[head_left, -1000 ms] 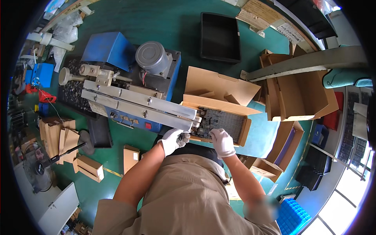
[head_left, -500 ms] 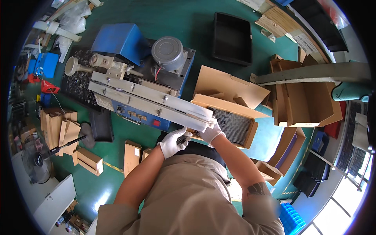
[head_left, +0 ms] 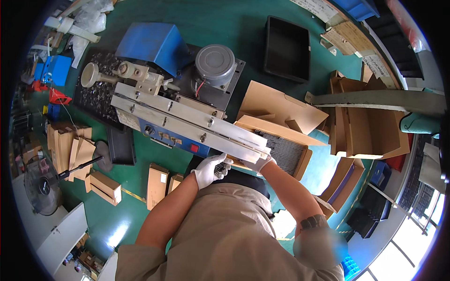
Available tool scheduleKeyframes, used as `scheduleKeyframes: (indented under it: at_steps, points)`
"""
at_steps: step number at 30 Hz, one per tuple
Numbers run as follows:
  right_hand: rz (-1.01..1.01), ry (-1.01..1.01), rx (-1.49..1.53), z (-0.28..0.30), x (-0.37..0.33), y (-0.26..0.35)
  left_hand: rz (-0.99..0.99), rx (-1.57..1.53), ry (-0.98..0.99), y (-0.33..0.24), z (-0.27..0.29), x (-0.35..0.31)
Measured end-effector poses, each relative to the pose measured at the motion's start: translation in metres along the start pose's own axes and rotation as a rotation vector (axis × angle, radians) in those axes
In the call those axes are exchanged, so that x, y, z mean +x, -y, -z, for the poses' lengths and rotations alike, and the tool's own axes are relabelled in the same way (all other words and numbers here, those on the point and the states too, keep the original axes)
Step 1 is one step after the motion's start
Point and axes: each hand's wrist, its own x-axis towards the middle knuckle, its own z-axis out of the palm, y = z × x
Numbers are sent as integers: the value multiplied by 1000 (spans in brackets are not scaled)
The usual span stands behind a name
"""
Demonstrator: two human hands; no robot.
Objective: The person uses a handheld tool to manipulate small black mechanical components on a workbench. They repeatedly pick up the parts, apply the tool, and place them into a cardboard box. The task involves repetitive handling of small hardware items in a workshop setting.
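Note:
My left hand (head_left: 211, 171), in a white glove, is curled around several small dark parts (head_left: 219, 167), just in front of the machine. At the right end of a long pale metal rail (head_left: 187, 132), my gloved right hand (head_left: 260, 165) reaches in close underneath. The rail end covers most of its fingers, so what they hold is hidden. The rail runs slantwise across a blue bench machine (head_left: 182, 143) with a grey round motor (head_left: 214, 62). Beside my right hand is a cardboard box (head_left: 303, 164) filled with rows of small dark metal pieces (head_left: 284, 151).
Loose dark parts cover a black tray (head_left: 96, 96) left of the machine. Another black tray (head_left: 287, 49) lies on the green surface behind. Open cardboard boxes (head_left: 370, 126) stand at the right under a grey beam (head_left: 375, 98). At the left are a fan (head_left: 44, 187) and narrow cartons (head_left: 157, 186).
The whole view has shifted slightly, with the machine now farther right. My right hand has slipped further beneath the rail end, hiding its fingers. My left hand stays curled around the small parts.

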Motion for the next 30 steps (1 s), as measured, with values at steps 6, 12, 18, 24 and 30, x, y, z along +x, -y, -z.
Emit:
scheduleKeyframes:
  at_steps: [6,12,18,24,30]
  points:
    - [-12,80,136,29,10,9,4,46,-11,0,3,1]
    - [48,13,-18,-11,3,4,-8,78,-58,-4,-4,-4]
    - [89,-27,-82,-33,-2,0,15,114,-75,-3,-3,-2]
    - [157,-32,-88,-41,-2,-3,23,151,-59,-3,-10,-3]
    - [188,33,-127,-32,0,-3,31,169,-69,-1,-13,-2]
